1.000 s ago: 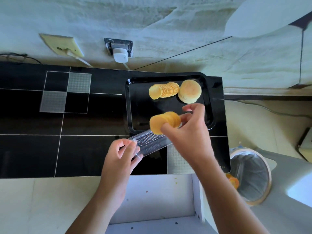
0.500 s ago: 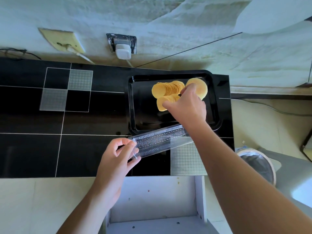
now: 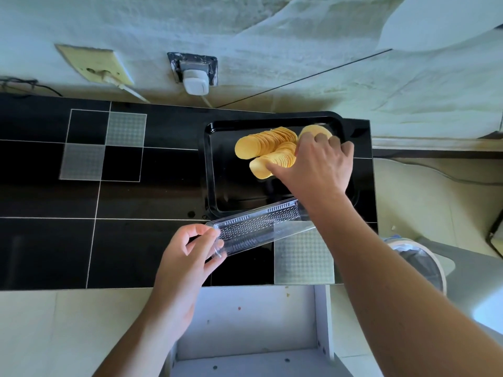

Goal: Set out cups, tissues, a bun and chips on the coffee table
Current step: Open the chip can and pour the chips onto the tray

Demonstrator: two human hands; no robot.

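A black tray (image 3: pixel 217 170) sits at the right end of the black coffee table (image 3: pixel 54 200). In it lie two rows of yellow chips: a longer row (image 3: pixel 261 142) and a shorter stack (image 3: pixel 272 163) in front of it. My right hand (image 3: pixel 318 161) reaches over the tray and holds the shorter stack between thumb and fingers, setting it beside the longer row. A pale bun (image 3: pixel 313 130) shows partly behind that hand. My left hand (image 3: pixel 190 257) grips the near end of an empty clear plastic chip tray (image 3: pixel 258 227), tilted over the table's front.
A white open box or drawer (image 3: pixel 245 322) stands below the table's front edge. A bin with a liner (image 3: pixel 419 262) sits on the floor at the right. Wall sockets with plugs (image 3: pixel 194 77) are behind the table.
My right hand carried the stack of chips from above the clear plastic tray forward into the black tray and lowered it beside the first row. My left hand stayed on the plastic tray.
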